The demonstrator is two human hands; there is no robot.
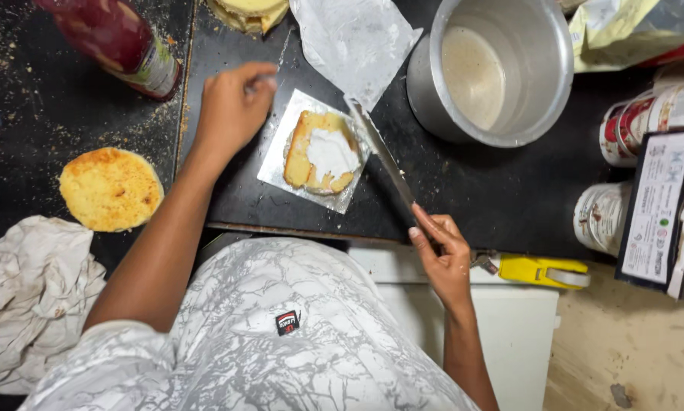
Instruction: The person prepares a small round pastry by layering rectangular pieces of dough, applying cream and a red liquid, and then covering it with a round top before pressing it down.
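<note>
Where crumbs dust black counter (471, 190), steel pot (494, 68), crumpled cloth (30, 297), white cabinet (509, 320)

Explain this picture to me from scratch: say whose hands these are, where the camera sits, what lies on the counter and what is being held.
There is no machine here. One camera, worn on a person's head, looks straight down at their own two bare hands over a black counter.

The right hand grips the handle of a long metal spatula knife, whose blade reaches to a round yellow sponge cake layer topped with white cream. That layer lies on a square silver board. The left hand rests at the board's edge; whether it pinches something is unclear.

Around them: a second bare sponge round, a large steel pot holding pale liquid, a red bottle, a crumpled white cloth, tins and a yellow tool.
</note>
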